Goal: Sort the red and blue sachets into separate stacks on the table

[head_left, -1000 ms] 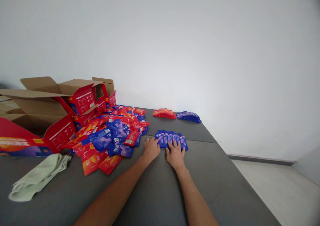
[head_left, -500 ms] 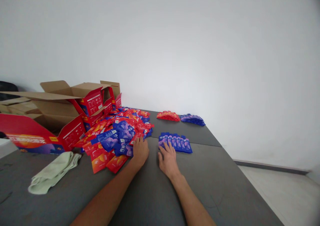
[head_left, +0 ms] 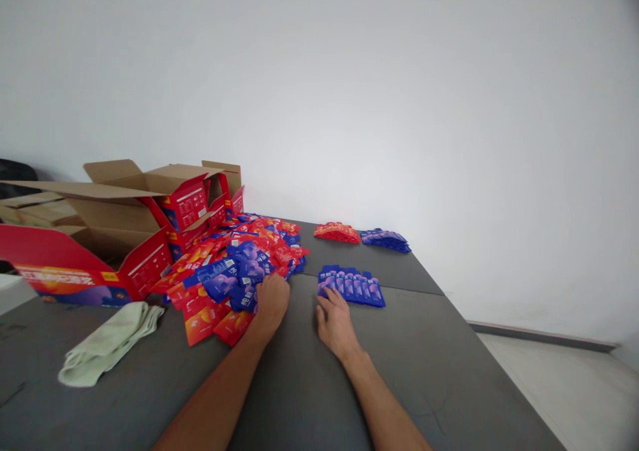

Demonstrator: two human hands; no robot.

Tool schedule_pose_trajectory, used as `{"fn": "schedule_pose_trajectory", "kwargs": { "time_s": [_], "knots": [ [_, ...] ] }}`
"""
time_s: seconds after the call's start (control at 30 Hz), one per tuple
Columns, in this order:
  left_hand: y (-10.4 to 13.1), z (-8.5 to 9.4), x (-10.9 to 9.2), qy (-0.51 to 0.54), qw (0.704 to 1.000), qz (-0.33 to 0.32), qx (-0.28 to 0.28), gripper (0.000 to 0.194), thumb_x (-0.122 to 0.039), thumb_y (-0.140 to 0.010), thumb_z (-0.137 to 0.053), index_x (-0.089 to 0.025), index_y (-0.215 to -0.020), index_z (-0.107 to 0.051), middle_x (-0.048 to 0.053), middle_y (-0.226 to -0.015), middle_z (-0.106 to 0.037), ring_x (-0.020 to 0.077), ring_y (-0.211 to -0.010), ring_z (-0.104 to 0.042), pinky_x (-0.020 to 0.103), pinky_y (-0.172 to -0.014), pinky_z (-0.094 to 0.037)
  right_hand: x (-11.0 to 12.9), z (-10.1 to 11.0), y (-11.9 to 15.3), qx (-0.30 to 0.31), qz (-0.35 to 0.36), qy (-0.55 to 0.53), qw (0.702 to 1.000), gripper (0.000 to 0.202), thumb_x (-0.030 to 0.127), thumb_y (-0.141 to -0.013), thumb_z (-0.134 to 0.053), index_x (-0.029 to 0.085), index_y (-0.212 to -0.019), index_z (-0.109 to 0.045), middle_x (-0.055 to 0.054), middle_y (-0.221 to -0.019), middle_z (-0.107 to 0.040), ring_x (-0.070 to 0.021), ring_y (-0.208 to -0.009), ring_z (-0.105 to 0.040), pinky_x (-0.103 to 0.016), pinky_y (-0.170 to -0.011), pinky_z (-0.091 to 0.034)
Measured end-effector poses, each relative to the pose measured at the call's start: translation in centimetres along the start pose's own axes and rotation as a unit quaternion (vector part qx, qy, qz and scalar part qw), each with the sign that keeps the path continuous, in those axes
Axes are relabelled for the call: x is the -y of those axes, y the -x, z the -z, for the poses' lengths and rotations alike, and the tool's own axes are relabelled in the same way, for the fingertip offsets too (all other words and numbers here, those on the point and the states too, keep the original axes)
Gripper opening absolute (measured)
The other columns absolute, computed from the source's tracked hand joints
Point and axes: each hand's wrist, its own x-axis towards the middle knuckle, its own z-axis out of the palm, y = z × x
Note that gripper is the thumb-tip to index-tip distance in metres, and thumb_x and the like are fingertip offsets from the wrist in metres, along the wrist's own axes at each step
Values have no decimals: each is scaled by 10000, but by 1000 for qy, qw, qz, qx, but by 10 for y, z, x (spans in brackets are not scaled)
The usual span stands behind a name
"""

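My left hand (head_left: 273, 300) is at the right edge of a heap of loose red and blue sachets (head_left: 249, 251). Its fingers are curled down beside a blue sachet (head_left: 243, 298), and their tips are hidden, so I cannot make out what they hold. My right hand (head_left: 337, 321) lies open, palm down, with its fingertips at the lower left edge of a row of overlapping blue sachets (head_left: 357, 288). Its fingers are stretched forward and slightly apart.
Farther back lie a fanned stack of red sachets (head_left: 337, 233) and one of blue sachets (head_left: 385, 240). Open red cardboard boxes (head_left: 144, 265) stand on the left. A pale green cloth (head_left: 107, 348) rests on the dark table (head_left: 309, 398), whose right edge drops to the floor.
My left hand has drawn slightly left and curled its fingers more at the edge of the heap. My right hand stays by the blue row, almost unmoved.
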Motion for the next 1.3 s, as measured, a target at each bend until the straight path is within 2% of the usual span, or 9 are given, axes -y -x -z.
{"fn": "schedule_pose_trajectory", "kwargs": {
  "time_s": [0.3,0.43,0.57,0.7,0.9,1.0,1.1,1.17,1.3],
  "knots": [
    [0,10,6,138,981,-18,-133,331,-197,-932,-315,-175,-804,-618,114,-909,-623,229,-964,-556,350,-906,-419,1,0,-3,-21,-11,-46,999,343,226,-910,-438,179,-1126,-701,-118,-1289,-610,-234,-1244,-513,-414,-1109,-354],
    [7,3,-6,331,942,3,-60,212,-220,-871,-421,-203,-716,-564,52,-782,-631,201,-825,-597,312,-778,-457,8,8,-6,-44,-59,-117,990,355,317,-936,-440,178,-1169,-670,-107,-1176,-671,-223,-1116,-589,-370,-1022,-424],
    [17,-9,-21,498,865,32,52,115,-237,-810,-492,-207,-711,-543,-9,-628,-600,160,-600,-593,266,-597,-438,10,8,-7,-40,-154,-259,953,411,458,-905,-503,184,-1188,-617,-56,-943,-710,-186,-815,-645,-306,-797,-503],
    [21,-17,-29,563,819,1,112,51,-226,-763,-521,-206,-716,-517,-32,-609,-581,140,-573,-587,248,-581,-442,5,6,-10,-58,-215,-361,905,364,507,-811,-619,169,-946,-607,41,-643,-553,-123,-574,-496,-231,-581,-417],
    [21,-13,-29,621,766,-37,163,44,-209,-710,-540,-200,-725,-500,-39,-637,-580,126,-590,-587,233,-580,-447,6,15,-11,-37,-224,-411,883,328,513,-826,-596,196,-796,-516,83,-617,-352,-91,-554,-320,-209,-522,-274],
    [23,-10,-28,599,777,-46,190,84,-218,-696,-581,-198,-740,-512,-38,-590,-579,129,-541,-575,236,-554,-429,9,18,-10,-49,-216,-367,903,399,530,-855,-545,213,-659,-404,78,-607,-290,-93,-563,-283,-217,-518,-244],
    [27,-5,-31,547,829,-23,113,127,-247,-700,-631,-194,-780,-547,-23,-627,-610,129,-578,-584,239,-586,-435,11,19,-10,-86,-192,-288,934,423,513,-868,-535,216,-619,-365,76,-590,-298,-98,-570,-293,-222,-539,-259],
    [31,2,-36,516,854,-30,60,131,-308,-750,-623,-195,-783,-565,-7,-666,-631,137,-636,-603,247,-628,-449,13,20,-9,-96,-168,-233,953,408,485,-892,-519,213,-617,-388,73,-579,-320,-101,-567,-305,-227,-551,-270],
    [43,15,-49,509,854,-71,79,239,-418,-789,-612,-189,-857,-596,24,-782,-689,164,-737,-648,271,-697,-481,17,21,-6,-67,-98,-181,976,307,395,-943,-465,197,-716,-521,29,-665,-499,-125,-630,-425,-238,-615,-339]
  ]
}}
